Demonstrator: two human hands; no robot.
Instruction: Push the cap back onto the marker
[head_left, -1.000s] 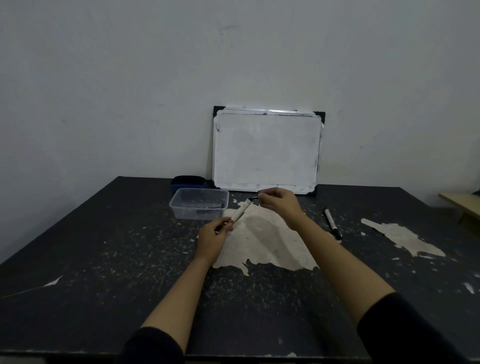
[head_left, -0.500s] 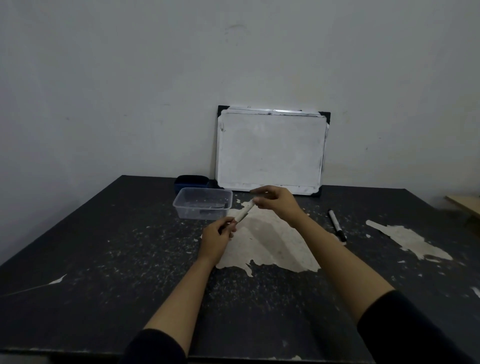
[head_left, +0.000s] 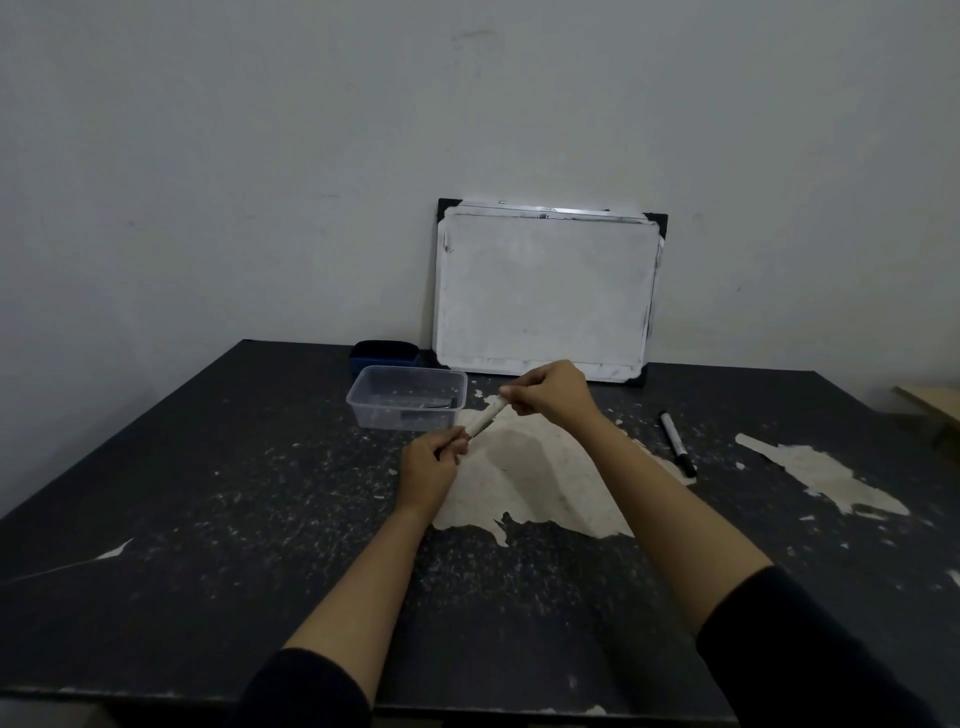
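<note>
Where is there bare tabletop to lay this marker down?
Free: the dark table left of the left hand, and the stretch between the loose marker and the right edge. Crowded: the back, around the clear tub, blue box and whiteboard.

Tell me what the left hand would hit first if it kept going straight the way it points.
Probably the right hand. The left hand points up along the marker both hands hold, toward the whiteboard behind; depth is hard to judge.
</note>
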